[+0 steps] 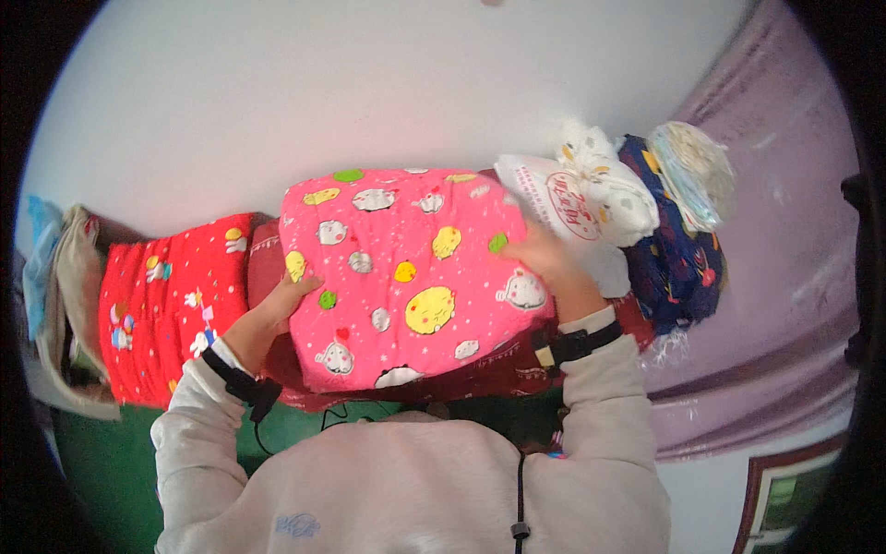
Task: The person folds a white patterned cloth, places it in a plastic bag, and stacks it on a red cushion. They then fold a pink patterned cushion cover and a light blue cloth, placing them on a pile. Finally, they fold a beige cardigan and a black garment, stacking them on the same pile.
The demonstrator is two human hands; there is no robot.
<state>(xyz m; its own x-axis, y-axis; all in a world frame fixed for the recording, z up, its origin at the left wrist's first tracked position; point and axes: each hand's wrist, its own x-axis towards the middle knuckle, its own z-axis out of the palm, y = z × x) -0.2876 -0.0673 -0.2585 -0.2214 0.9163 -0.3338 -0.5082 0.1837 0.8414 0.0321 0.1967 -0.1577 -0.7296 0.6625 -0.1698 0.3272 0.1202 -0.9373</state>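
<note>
A folded pink quilt (387, 291) printed with cartoon chicks and white animals lies flat before me, over a dark red patterned cloth (477, 370). My left hand (291, 296) grips its left edge, thumb on top and the other fingers hidden beneath. At the opposite side my right hand (543, 260) holds the right edge, its fingers partly out of sight. To the left is a folded red quilt (173, 305) with small cartoon figures, apart from the pink one.
A white plastic bag (536, 190) bearing red writing and a white printed cloth bundle (616, 201) sit at the right, beside a dark blue printed fabric item (671, 277). A beige cloth (79, 277) lies far left. Behind rises a pale wall (387, 90); a purple curtain (775, 242) hangs right.
</note>
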